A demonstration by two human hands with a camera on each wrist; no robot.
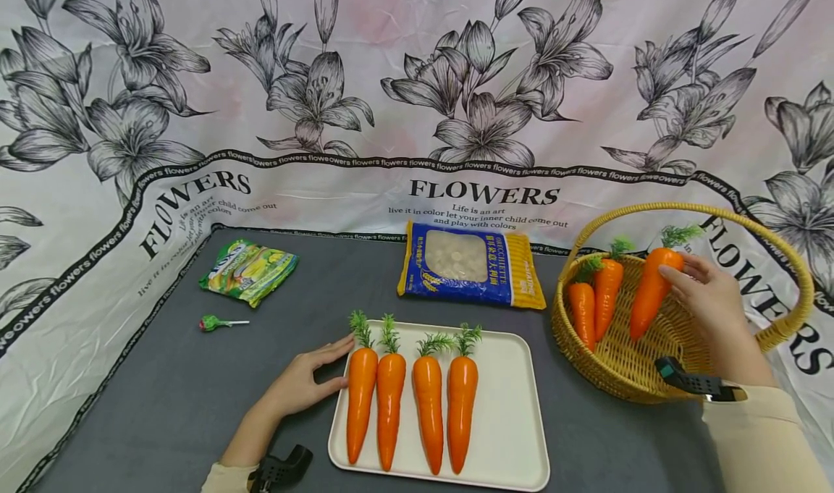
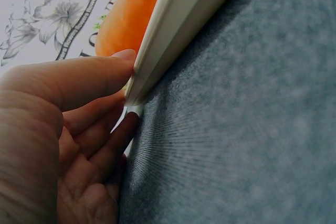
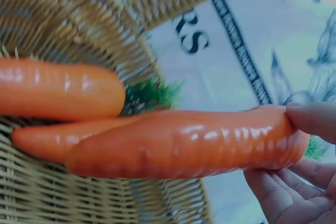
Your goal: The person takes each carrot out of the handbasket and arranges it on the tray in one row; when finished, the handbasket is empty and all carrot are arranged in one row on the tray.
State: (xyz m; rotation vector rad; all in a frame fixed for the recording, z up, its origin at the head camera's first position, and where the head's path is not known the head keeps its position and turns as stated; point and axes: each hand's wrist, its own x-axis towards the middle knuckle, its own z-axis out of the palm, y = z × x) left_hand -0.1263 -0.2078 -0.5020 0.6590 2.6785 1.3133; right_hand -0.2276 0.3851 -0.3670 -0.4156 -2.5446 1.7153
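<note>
My right hand grips an orange carrot near its leafy top, holding it tilted over the wicker basket. In the right wrist view, thumb and fingers pinch the thick end of this carrot. Two more carrots lean inside the basket's left side. My left hand touches the left edge of a cream tray, thumb and fingers extended. The left wrist view shows the thumb against the tray's rim. Several carrots lie side by side on the tray, tops away from me.
Behind the tray lies a blue and yellow pasta bag. A green candy packet and a lollipop lie at the left. The basket's tall handle arches above it. A flower-printed cloth hangs behind the grey table.
</note>
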